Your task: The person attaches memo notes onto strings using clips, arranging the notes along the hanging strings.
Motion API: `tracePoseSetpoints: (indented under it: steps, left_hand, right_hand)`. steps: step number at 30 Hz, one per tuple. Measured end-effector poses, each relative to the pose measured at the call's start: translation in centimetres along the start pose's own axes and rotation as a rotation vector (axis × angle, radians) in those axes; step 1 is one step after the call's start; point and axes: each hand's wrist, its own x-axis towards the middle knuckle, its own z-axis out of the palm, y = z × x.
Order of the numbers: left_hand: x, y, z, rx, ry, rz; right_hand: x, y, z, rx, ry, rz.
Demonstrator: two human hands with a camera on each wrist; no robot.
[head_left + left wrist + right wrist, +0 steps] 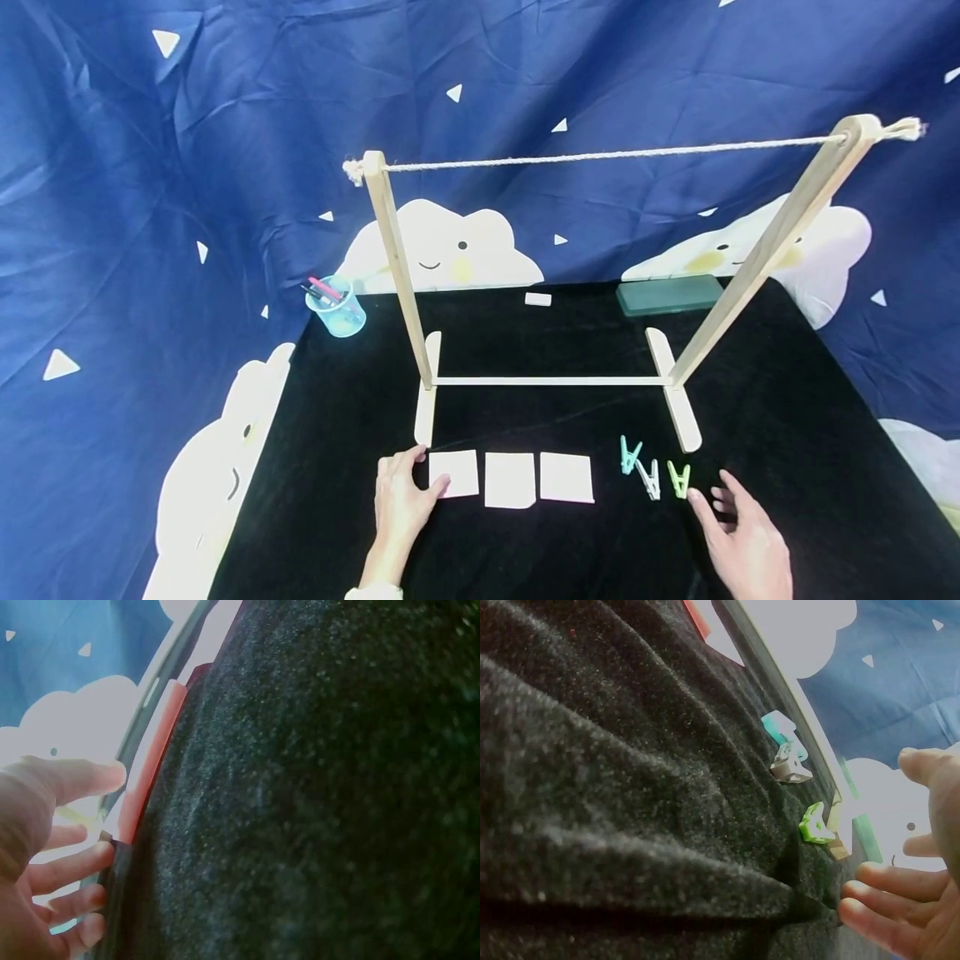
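Observation:
Three white square note pads lie in a row on the black cloth: a left pad point(459, 467), a middle pad point(510, 480) and a right pad point(566, 477). At the left pad is my left hand point(399, 497), thumb over its lower edge and fingers by its left side, spread loosely. The left wrist view shows this pad's pink edge point(155, 757) beside the thumb. Right of the pads are a teal clothespin point(628, 458), a white clothespin point(651, 481) and a green clothespin point(679, 481). My right hand point(742, 542) holds nothing, its thumb tip close to the green clothespin.
A wooden frame point(780, 242) with a rope point(600, 157) strung across its top stands behind the pads. Farther back are a blue pen cup point(343, 317), a white block point(537, 299) and a dark green case point(669, 296). A blue curtain point(285, 108) hangs behind.

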Motion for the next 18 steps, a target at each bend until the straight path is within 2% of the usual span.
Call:
tracePoseSetpoints:
  steps: [8, 18]
  left_hand:
    - [-0.03, -0.03, 0.36, 0.007, 0.003, 0.012]
    - [0.00, 0.07, 0.42, 0.004, -0.008, -0.009]
  right_hand:
    - [0.01, 0.26, -0.22, -0.024, -0.019, 0.027]
    - [-0.30, 0.56, -0.09, -0.009, -0.022, 0.040]
